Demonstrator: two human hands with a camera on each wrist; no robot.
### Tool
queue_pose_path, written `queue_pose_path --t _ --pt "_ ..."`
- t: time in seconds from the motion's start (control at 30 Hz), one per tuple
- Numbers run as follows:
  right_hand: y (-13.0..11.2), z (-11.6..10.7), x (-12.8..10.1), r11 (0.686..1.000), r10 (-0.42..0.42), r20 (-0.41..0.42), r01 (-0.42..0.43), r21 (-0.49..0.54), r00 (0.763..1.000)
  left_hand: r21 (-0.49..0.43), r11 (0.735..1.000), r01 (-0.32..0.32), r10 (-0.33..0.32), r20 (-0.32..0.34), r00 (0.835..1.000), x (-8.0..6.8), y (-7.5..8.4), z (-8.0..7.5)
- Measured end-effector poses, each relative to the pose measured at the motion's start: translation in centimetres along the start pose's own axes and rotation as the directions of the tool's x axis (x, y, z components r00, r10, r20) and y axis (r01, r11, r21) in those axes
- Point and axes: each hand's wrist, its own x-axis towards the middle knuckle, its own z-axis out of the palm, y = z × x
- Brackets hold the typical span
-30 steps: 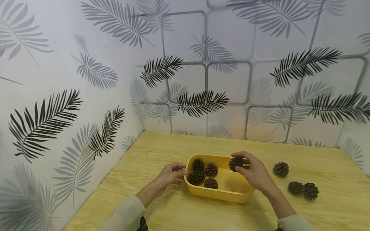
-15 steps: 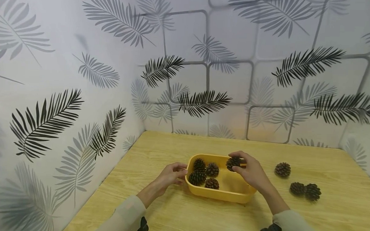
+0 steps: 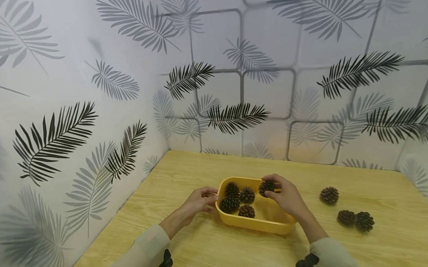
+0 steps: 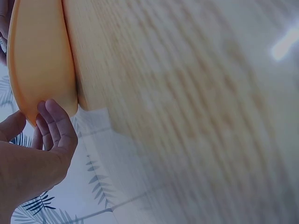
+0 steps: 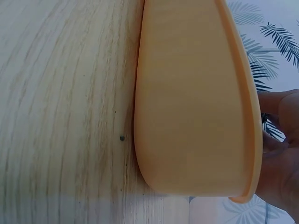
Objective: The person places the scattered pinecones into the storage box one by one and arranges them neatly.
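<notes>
Right hand [image 3: 286, 197] pinches a pine cone [image 3: 266, 187] with curled fingers over the far part of the yellow tray [image 3: 264, 223], mid-table. Left hand [image 3: 199, 200] holds the tray's left rim, fingers curled on it. Four pine cones [image 3: 239, 200] sit in the tray's left half. Three loose cones [image 3: 349, 211] lie right on the wooden table [image 3: 390, 249].

Light wooden table [image 3: 203, 247] with a yellow tub [image 3: 257, 224] and three loose pine cones [image 3: 346, 217] to its right.
</notes>
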Motion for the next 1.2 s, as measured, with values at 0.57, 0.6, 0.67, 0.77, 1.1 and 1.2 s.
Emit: queue_pose_path --t 0.57,0.6,0.67,0.77,1.1,1.2 --pt "0.3 1.4 0.5 0.999 0.023 -0.01 -0.023 0.027 1.0 0.019 1.0 0.006 -0.006 0.011 1.0 -0.3 0.2 -0.1" --pt "0.3 1.5 0.6 0.999 0.026 -0.011 -0.026 0.028 1.0 0.018 1.0 0.01 -0.01 0.011 1.0 -0.3 0.1 -0.1" --pt "0.5 1.6 0.7 0.999 0.033 -0.012 -0.033 0.024 0.999 0.017 1.0 0.015 -0.015 0.01 1.0 -0.3 0.1 -0.1" --pt "0.8 1.9 0.9 0.999 0.039 -0.015 -0.039 0.005 0.999 0.016 1.0 0.011 -0.011 0.013 1.0 -0.2 0.0 -0.2" --pt "1.0 2.4 1.0 0.996 -0.007 -0.013 0.005 -0.089 1.0 0.006 1.0 0.007 -0.007 0.03 1.0 -0.1 0.1 -0.2" --pt "0.9 2.4 1.0 0.994 0.006 -0.01 -0.007 -0.107 1.0 0.004 1.0 0.012 -0.012 0.022 1.0 -0.1 0.2 -0.2"
